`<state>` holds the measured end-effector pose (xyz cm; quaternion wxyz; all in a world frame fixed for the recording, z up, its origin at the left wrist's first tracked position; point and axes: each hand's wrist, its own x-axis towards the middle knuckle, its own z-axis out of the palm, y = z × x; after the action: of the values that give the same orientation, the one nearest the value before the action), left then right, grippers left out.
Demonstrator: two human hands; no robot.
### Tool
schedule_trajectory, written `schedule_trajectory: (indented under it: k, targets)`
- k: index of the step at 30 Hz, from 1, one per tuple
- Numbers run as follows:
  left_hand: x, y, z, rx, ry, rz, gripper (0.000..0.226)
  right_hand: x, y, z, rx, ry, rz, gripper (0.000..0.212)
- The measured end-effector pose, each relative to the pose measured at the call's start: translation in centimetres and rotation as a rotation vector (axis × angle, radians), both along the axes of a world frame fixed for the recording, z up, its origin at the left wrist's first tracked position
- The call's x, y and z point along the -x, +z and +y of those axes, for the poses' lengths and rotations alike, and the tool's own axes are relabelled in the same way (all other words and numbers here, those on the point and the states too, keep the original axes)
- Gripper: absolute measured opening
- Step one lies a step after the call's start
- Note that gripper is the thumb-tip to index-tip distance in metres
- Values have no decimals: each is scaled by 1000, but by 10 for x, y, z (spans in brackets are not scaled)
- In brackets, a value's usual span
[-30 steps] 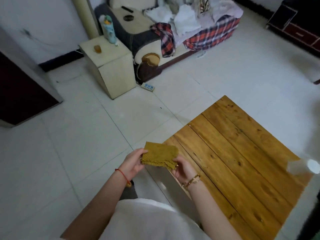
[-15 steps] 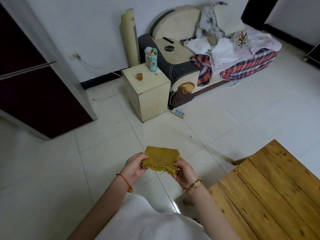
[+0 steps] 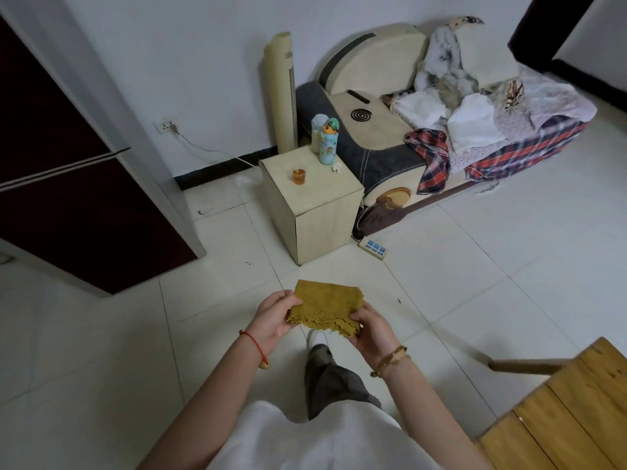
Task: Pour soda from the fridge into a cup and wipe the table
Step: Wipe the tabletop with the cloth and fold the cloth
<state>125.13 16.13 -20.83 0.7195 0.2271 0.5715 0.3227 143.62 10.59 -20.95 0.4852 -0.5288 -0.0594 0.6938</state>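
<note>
Far left of the frame is the fridge (image 3: 68, 171), dark doors shut, so no soda out and no cup in the hands. Moving right, the left hand (image 3: 271, 318) has its thumb and fingers pinched on the left edge of the cloth (image 3: 325, 308). It's a folded mustard-yellow rag with a waffle-ish weave and a scalloped edge, held up in the air over the floor at lower centre, not touching anything else. Behind it, upper middle, there's a small cabinet (image 3: 312, 205) with a little amber glass (image 3: 298, 176) and a cartoon bottle (image 3: 328, 142) on top, and a sofa (image 3: 390, 130) piled with laundry past that.

The right hand (image 3: 375, 334) grips the cloth's lower right corner, fingers curled under it. Bottom right is a corner of the wooden desk (image 3: 556, 418), well apart from the cloth.

My read on the cloth: light, totally floppy, grippy, nothing fragile about it. The folded layers look likely to fan open if only one corner is held, so I'd flatten a palm over the middle of the fold for wiping and press down, not drag it by the edge.
</note>
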Motion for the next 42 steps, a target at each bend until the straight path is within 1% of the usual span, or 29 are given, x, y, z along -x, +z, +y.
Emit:
schedule_trajectory:
  k: [2,5,8,12,14,17,19,23,28,30,32,36,42]
  targets:
    - [-6,-2,25,-2,-16,5,13,-6,-2,25,-3,4,0,35]
    - [-22,-7,66,-11,-60,38,19,-23,-2,61,-5,-12,12,35]
    - [-45,-2,103,-45,-120,44,20,-43,-2,89,-11,-65,11,37]
    - [-75,6,131,-101,-259,51,20,-65,1,101,-27,-181,14,38]
    - [-88,8,138,-120,-314,42,21,-74,5,98,-49,-246,12,47]
    - [-107,6,135,-135,-452,40,22,-84,9,77,-75,-335,-17,56]
    - [-121,7,128,-159,-541,27,24,-91,9,58,-81,-416,-34,54]
    - [-154,10,108,-202,-756,23,31,-105,9,11,-65,-574,-68,41]
    - [-203,14,79,-243,-976,-5,38,-128,11,-45,-57,-728,-95,46]
    - [-226,16,67,-251,-1036,-11,40,-140,15,-62,-69,-794,-83,49]
    - [-250,15,56,-256,-1083,-18,42,-155,13,-77,-69,-857,-76,43]
    - [-304,12,37,-286,-1150,-17,42,-193,6,-99,-51,-970,-59,46]
    - [-406,5,2,-319,-1289,10,41,-277,3,-135,-63,-1072,-87,41]
